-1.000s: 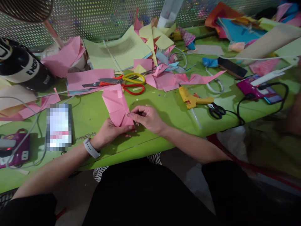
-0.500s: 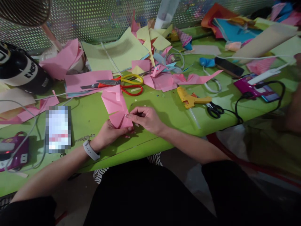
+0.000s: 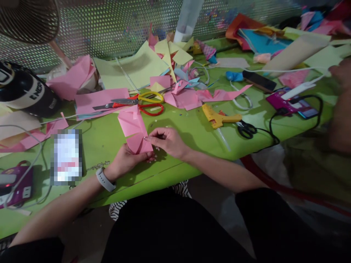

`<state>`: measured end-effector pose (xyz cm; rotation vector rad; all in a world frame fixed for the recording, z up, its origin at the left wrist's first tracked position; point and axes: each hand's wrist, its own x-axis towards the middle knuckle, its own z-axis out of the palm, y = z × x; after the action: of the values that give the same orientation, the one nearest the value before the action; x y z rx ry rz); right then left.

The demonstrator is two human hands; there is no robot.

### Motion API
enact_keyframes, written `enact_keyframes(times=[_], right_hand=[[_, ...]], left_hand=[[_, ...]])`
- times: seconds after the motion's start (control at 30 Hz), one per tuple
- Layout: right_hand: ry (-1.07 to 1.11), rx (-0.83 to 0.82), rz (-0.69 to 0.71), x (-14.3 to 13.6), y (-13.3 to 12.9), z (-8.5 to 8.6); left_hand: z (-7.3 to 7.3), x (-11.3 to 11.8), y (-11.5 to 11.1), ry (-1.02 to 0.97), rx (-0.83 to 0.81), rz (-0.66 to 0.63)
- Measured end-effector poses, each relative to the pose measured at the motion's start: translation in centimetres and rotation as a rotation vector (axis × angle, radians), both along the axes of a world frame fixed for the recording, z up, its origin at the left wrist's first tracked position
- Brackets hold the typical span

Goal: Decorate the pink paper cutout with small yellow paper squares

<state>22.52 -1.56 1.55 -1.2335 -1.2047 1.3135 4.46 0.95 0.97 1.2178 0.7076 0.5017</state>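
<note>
Both my hands are on a folded piece of pink paper (image 3: 131,126), held above the green table near its front edge. My left hand (image 3: 126,160) grips the lower edge, thumb on top and the other fingers underneath. Thumb and fingertips of my right hand (image 3: 167,141) pinch the paper's right edge. A crease and a slit cross the sheet. Just beyond its far end lie scissors (image 3: 150,98) with yellow and red handles, blades pointing left, beside a craft knife (image 3: 108,106) with a red grip.
A yellow glue gun (image 3: 219,116) and black-handled scissors (image 3: 246,128) lie to the right, near a purple power strip (image 3: 279,102). A phone (image 3: 67,157) rests at left, below a black bottle (image 3: 27,91). Paper scraps (image 3: 189,98) crowd the back. Another person's arm (image 3: 341,106) shows at far right.
The view has shifted slightly, so the table's things sit a little lower and further left. My hands keep the same hold on the pink paper. The other person's arm shows more at the right.
</note>
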Motion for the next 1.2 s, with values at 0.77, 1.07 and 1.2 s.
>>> enact_keyframes(times=[0.77,1.07,1.2], right_hand=[[0.012,-0.022,0.021,0.24,0.04,-0.05],[0.011,-0.012,0.015,0.23,-0.15,0.03],[0.018,-0.015,0.013,0.43,-0.25,-0.21]], left_hand=[[0.36,-0.02,-0.10,0.019,0.024,-0.014],[0.41,-0.28,-0.27,0.021,0.024,-0.091],[0.38,-0.34,-0.42,0.013,0.009,-0.141]])
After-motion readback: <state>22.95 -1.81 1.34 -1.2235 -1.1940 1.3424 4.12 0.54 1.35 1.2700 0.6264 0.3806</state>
